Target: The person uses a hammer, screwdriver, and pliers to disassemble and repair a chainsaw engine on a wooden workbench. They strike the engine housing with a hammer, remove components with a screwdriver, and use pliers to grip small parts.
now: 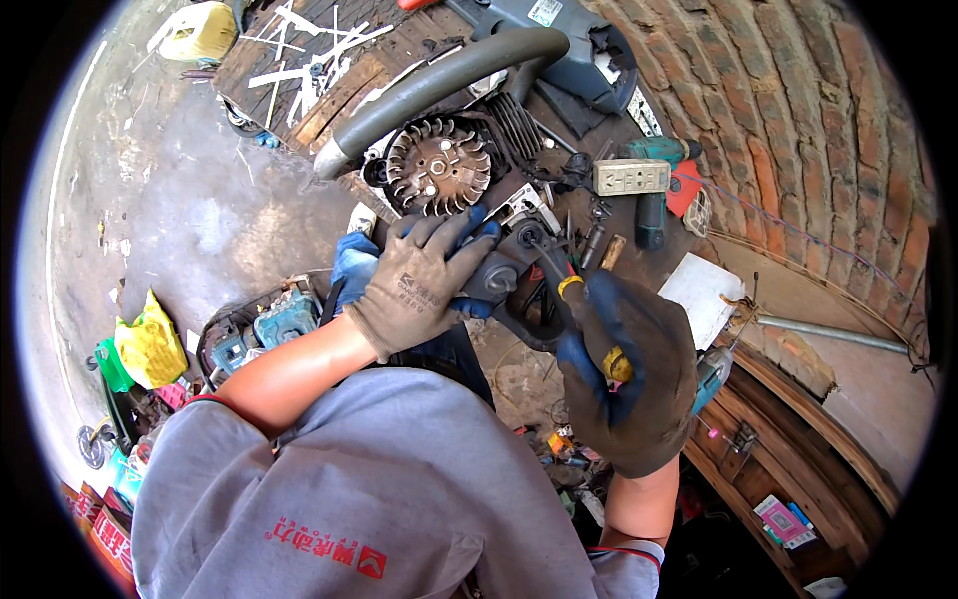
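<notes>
Holding yellow-handled screwdriver (619, 364) in right hand (644, 384), shaft toward machine (490, 280) ahead of torso (349, 469); left hand (417, 272) on it, grasp unclear.
Dark curved bar (449, 90) arches across flywheel (439, 168); power strip (631, 178) partly covers teal drill (651, 222) near brick wall (798, 130).

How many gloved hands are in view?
2: the left hand, against the dark housing near the finned wheel; the right hand, wrapped around a yellow-and-black screwdriver.
</notes>
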Motion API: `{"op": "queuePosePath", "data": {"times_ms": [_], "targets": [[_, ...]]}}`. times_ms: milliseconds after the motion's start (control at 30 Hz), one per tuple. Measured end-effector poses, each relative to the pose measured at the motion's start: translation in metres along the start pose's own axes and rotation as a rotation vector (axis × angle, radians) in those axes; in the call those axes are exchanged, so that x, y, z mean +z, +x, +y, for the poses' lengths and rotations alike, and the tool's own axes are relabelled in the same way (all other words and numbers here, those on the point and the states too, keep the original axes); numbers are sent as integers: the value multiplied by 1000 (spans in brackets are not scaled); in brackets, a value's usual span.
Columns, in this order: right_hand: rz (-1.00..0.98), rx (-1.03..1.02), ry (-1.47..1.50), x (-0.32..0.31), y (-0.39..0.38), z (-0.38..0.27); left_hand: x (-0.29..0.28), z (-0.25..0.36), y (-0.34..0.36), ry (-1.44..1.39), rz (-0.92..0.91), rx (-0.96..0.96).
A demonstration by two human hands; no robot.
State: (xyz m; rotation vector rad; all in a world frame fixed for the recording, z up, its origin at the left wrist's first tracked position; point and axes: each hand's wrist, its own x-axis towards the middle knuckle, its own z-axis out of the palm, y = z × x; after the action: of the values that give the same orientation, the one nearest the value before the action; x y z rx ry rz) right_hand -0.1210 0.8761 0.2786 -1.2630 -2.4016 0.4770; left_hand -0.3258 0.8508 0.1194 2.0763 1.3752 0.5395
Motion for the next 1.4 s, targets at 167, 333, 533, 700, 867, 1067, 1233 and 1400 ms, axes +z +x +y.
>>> {"op": "queuePosePath", "data": {"times_ms": [167,333,533,700,867,1067,1233,1400], "targets": [[0,92,-57,-1,-2,-10,7,-5,-2,-22,27,23],[-59,248,-128,-8,-5,-18,7,-6,-2,-54,30,24],[-59,139,-138,-11,-2,-10,-14,21,12,-102,46,-11],[-12,157,-111,-4,-5,-13,-7,30,53,-73,58,-37],[-2,181,-107,-6,-2,-9,5,26,55,-61,110,-58],[-162,316,-247,-17,5,-21,5,24,54,-70,122,-49],[-106,143,-154,-16,21,-7,5,26,54,-71,130,-47],[-427,404,-342,-25,39,-36,5,25,55,-36,144,-59]]}}
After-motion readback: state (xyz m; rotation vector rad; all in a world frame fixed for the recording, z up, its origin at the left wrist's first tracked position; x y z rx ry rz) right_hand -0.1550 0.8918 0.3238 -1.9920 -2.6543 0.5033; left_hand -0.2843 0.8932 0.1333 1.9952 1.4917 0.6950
